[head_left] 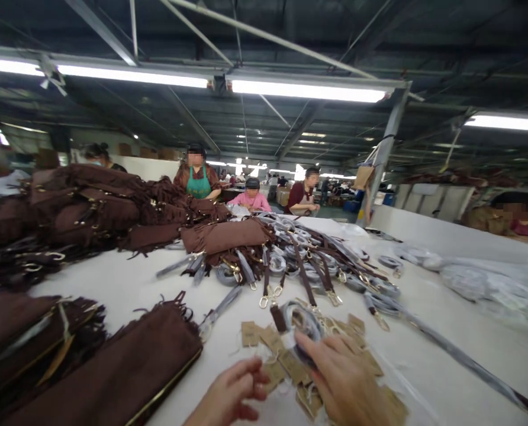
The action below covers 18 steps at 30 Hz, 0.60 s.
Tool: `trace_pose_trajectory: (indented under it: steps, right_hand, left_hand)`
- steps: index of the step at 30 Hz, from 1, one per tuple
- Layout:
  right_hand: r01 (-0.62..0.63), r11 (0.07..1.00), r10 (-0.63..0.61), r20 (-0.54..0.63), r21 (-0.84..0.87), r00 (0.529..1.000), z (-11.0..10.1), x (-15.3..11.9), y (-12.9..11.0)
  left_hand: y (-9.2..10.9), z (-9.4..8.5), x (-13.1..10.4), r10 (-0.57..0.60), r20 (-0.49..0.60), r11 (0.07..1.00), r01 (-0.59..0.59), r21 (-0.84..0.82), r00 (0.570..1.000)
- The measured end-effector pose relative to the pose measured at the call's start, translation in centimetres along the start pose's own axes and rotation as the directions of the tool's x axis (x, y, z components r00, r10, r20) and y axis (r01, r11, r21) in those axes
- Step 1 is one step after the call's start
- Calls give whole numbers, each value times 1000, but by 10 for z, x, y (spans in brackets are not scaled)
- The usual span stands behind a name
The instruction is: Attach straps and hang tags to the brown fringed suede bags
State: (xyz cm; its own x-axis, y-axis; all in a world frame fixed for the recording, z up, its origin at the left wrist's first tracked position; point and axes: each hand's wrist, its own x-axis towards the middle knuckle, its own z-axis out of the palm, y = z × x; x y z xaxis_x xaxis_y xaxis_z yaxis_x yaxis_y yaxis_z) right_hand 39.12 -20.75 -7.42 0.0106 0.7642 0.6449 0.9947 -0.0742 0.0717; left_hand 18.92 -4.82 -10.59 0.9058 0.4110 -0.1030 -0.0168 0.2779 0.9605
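Observation:
My right hand (346,376) reaches over a scatter of tan cardboard tags (293,365), its fingers on a coiled strap (306,319) wrapped in grey plastic. The strap has a dark brown end. To its left, my left hand (237,390) hovers above the white table with fingers apart and bent, holding nothing, beside the tags. A dark brown fringed bag (126,367) with a gold zip lies left of my left hand. Beyond the coil, many wrapped straps with gold clasps (326,254) form a heap.
A large pile of brown bags (81,201) covers the back left of the white table (446,331). One long wrapped strap (459,355) runs to the right edge. Clear plastic bags (481,278) lie at the right. Several people sit or stand beyond.

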Motion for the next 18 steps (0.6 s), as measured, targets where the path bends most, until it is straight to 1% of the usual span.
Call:
trace_pose_trajectory:
  steps: [1, 2, 3, 5, 7, 8, 10, 13, 15, 16, 17, 18]
  right_hand:
    - [82, 996, -81, -19, 40, 997, 0, -5, -18]
    - [144, 987, -142, -39, 67, 989, 1, -9, -33]
    - [193, 978, -188, -60, 84, 980, 1, -11, -45]
    - [271, 958, -261, -101, 95, 960, 2, -14, -63]
    - [315, 944, -304, -115, 94, 946, 3, -16, -72]
    - [325, 940, -313, -113, 101, 943, 4, -17, -74]
    - [296, 946, -283, -112, 128, 952, 7, -20, -76]
    - [202, 966, -187, -100, 164, 977, 16, -26, -78]
    - [136, 976, -125, -76, 171, 989, 25, -30, -84]
    - [113, 979, -103, -69, 170, 992, 30, -31, -87]
    - [100, 982, -89, -73, 162, 993, 36, -32, -89]
    - [112, 983, -100, -87, 146, 991, 41, -32, -91]
  left_hand:
    - [2, 6, 2, -16, -6, 983, 14, -182, 1000]
    - [4, 10, 2, -26, -12, 953, 21, -303, 1000]
    - [6, 12, 2, -34, 0, 926, 32, -377, 999]
    - [7, 11, 0, -41, 65, 897, 65, -438, 997]
    - [6, 7, -3, -49, 125, 884, 101, -456, 991]
    - [5, 6, -4, -63, 128, 885, 115, -451, 990]
    - [2, 4, -6, -112, 78, 891, 135, -433, 991]
    - [1, 7, -8, -168, -10, 893, 148, -425, 986]
    - [0, 9, -10, -159, -9, 896, 140, -422, 987]
    - [0, 9, -11, -153, 9, 900, 143, -412, 988]
    - [0, 9, -11, -145, 15, 907, 140, -397, 989]
    - [-1, 8, -10, -156, -4, 914, 142, -381, 988]
